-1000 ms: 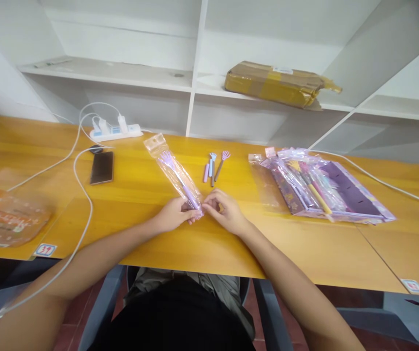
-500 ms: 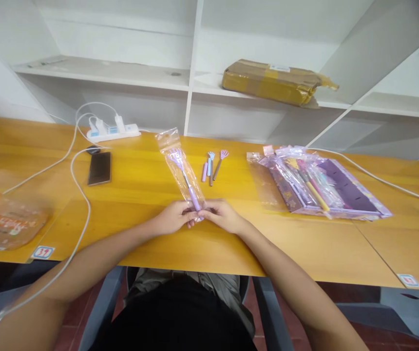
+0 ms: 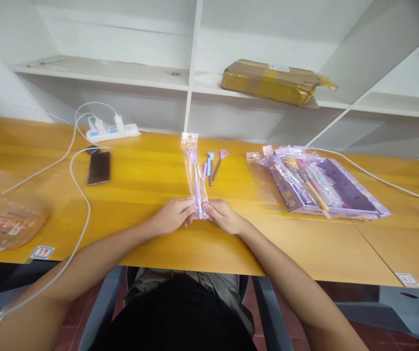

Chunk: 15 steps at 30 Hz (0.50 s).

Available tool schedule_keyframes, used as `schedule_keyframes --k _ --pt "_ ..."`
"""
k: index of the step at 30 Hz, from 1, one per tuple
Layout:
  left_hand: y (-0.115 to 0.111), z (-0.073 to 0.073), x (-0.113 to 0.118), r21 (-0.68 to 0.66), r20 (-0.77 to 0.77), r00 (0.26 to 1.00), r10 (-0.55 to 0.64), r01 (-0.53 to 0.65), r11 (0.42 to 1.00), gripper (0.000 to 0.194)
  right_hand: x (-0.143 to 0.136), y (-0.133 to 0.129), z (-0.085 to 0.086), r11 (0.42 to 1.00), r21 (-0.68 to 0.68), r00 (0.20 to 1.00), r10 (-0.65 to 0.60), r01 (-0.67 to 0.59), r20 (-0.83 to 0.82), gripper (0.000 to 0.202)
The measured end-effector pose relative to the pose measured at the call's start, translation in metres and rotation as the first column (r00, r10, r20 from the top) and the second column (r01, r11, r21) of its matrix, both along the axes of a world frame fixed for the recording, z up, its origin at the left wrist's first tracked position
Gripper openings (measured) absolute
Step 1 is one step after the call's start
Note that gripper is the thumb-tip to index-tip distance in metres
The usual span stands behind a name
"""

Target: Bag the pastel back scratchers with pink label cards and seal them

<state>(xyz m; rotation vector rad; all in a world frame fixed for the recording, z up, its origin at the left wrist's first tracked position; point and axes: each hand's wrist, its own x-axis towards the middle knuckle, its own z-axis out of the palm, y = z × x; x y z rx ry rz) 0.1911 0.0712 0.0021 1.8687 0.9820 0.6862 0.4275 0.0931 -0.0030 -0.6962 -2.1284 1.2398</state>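
Observation:
A purple back scratcher (image 3: pixel 198 192) with a hand-shaped head lies inside a clear plastic bag (image 3: pixel 189 140). My left hand (image 3: pixel 175 215) pinches the bag's lower left edge, and my right hand (image 3: pixel 224 215) pinches its lower right edge. Between them the bagged scratcher points away from me, almost upright in the view, above the wooden table. Just beyond my right hand lie loose parts: a blue claw head (image 3: pixel 211 156) on a dark rod, a pink claw head (image 3: pixel 223 154) on another rod, and short purple and blue handles (image 3: pixel 204 171).
On the right, a purple display box (image 3: pixel 365 213) holds several bagged scratchers, with clear bags beside it. A phone (image 3: pixel 99 168), a power strip (image 3: pixel 131 131) with white cables and an orange package (image 3: pixel 10 222) are at left. A taped carton (image 3: pixel 271 80) sits on the shelf.
The bagged scratcher has swung from a leftward lean to nearly straight, its head moving right. My hands have spread slightly apart to the bag's two lower edges.

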Motion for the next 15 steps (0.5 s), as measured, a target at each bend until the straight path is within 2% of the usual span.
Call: schedule_keyframes --k 4,6,8,11,13,15 --pt "0.0 0.0 -0.001 -0.027 0.059 0.998 -0.039 0.041 0.999 0.041 0.004 0.003 -0.003 0.999 -0.02 0.999 0.038 -0.038 -0.012 0.063" --pt "0.001 0.002 -0.002 -0.004 0.032 0.997 -0.067 0.067 0.998 0.039 0.004 0.004 -0.005 0.998 -0.049 0.998 0.047 -0.049 -0.03 0.062" --pt "0.001 0.004 -0.003 0.071 -0.039 0.993 -0.115 0.117 0.991 0.035 0.003 0.004 -0.007 0.989 -0.143 0.997 0.03 -0.041 -0.078 0.058" --pt "-0.001 0.008 -0.005 0.166 -0.126 0.966 -0.224 0.243 0.956 0.03 0.001 0.006 -0.009 0.945 -0.326 0.983 -0.06 0.002 -0.171 0.051" --pt "-0.003 0.009 -0.006 0.173 -0.147 0.94 -0.309 0.332 0.927 0.028 0.0 0.007 -0.007 0.918 -0.397 0.978 -0.093 0.012 -0.186 0.048" --pt "-0.003 0.011 -0.007 0.173 -0.149 0.934 -0.325 0.348 0.921 0.028 0.0 0.008 -0.005 0.894 -0.447 0.983 -0.06 -0.024 -0.173 0.046"
